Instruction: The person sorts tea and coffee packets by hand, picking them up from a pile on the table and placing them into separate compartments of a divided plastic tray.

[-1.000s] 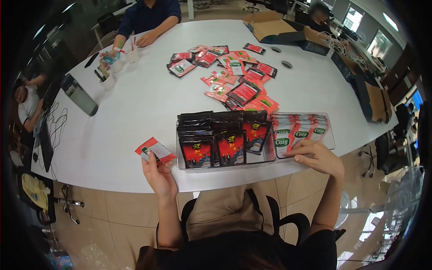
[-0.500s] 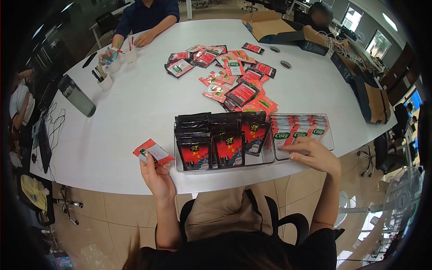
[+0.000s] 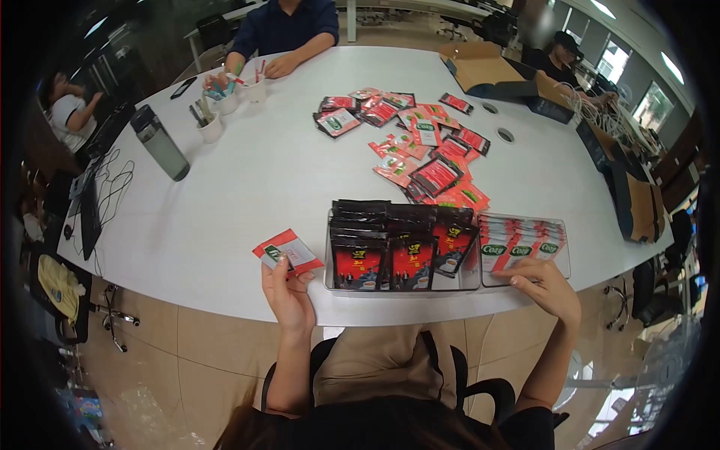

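My left hand (image 3: 291, 301) pinches a red-and-white Cozy tea sachet (image 3: 301, 253) between thumb and fingers, just left of the boxes. At the right, my right hand (image 3: 553, 291) has its fingers extended against the front of a row of Cozy sachets (image 3: 523, 250) standing in a clear plastic box (image 3: 567, 264). Its thumb is apart from the fingers, and it grips nothing that I can see. Between my hands, a longer clear box (image 3: 405, 293) holds several black-and-red 3in1 coffee sachets (image 3: 360, 262), upright in stacks, with the rightmost ones tilted.
Beyond the boxes lies a loose pile of mixed sachets (image 3: 437, 175). A grey bottle (image 3: 161, 144) and cups of pens (image 3: 211, 130) stand at the left. Open cardboard boxes (image 3: 487, 67) line the right edge. Across the table, a person in a dark shirt (image 3: 283, 30) reaches toward the cups.
The camera view has turned, so the table and its things appear farther right. My left hand still pinches the tea sachet, and my right hand stays at the Cozy row.
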### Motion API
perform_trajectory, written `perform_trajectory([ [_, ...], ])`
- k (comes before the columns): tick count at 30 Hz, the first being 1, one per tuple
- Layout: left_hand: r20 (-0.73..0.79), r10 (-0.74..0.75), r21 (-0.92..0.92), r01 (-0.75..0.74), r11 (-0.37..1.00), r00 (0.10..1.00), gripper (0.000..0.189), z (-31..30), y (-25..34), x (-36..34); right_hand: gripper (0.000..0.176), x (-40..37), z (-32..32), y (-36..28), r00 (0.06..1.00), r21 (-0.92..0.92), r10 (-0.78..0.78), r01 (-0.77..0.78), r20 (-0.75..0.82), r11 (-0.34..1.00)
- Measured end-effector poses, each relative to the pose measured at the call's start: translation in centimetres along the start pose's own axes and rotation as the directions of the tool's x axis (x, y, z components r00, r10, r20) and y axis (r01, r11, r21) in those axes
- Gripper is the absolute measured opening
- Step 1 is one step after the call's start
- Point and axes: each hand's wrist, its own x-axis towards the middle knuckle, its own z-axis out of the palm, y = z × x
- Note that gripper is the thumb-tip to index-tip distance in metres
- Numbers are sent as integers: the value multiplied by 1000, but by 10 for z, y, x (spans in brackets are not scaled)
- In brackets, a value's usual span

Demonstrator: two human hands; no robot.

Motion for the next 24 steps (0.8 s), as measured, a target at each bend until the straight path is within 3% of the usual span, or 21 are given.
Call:
perform_trajectory([
  [4, -89, 134, 13, -133, 991, 987, 18, 7, 0, -5, 23, -1, 11, -25, 968, 21, -61, 69, -245, 997],
  [7, 10, 283, 225, -278, 934, 959, 21, -2, -7, -9, 22, 1, 20, -40, 917, -48, -185, 180, -354, 983],
  [11, -52, 397, 289, -366, 885, 917, 39, 10, 3, -29, 29, 8, 43, -75, 763, -212, -401, 341, -507, 916],
  [12, -5, 501, 355, -467, 810, 865, 50, 4, -2, -33, 38, 9, 50, -80, 714, -248, -461, 390, -526, 887],
  [13, 197, 531, 354, -564, 746, 824, 52, 3, 1, -35, 42, 11, 55, -89, 690, -242, -496, 438, -528, 866],
  [15, 568, 513, 284, -738, 612, 644, 55, 6, 12, -41, 49, 14, 65, -109, 636, -229, -560, 529, -531, 817],
  [17, 683, 381, 263, -697, 668, 623, 47, 19, 17, -53, 53, 18, 76, -118, 662, -127, -553, 577, -506, 807],
  [20, 660, 272, 288, -571, 769, 700, 47, 25, 11, -70, 51, 21, 86, -114, 775, 116, -430, 534, -462, 838],
  [21, 601, 235, 263, -466, 845, 764, 49, 31, 10, -72, 49, 23, 89, -112, 823, 210, -368, 489, -434, 847],
  [22, 541, 184, 227, -353, 908, 821, 51, 38, 9, -72, 41, 26, 96, -108, 880, 492, -233, 432, -415, 756],
  [23, 481, 118, 183, -231, 956, 869, 53, 43, 10, -72, 41, 27, 100, -109, 885, 578, -168, 416, -434, 702],
  [24, 508, -5, 131, -72, 989, 861, 60, 45, 15, -68, 41, 30, 102, -112, 889, 657, -97, 400, -447, 639],
])
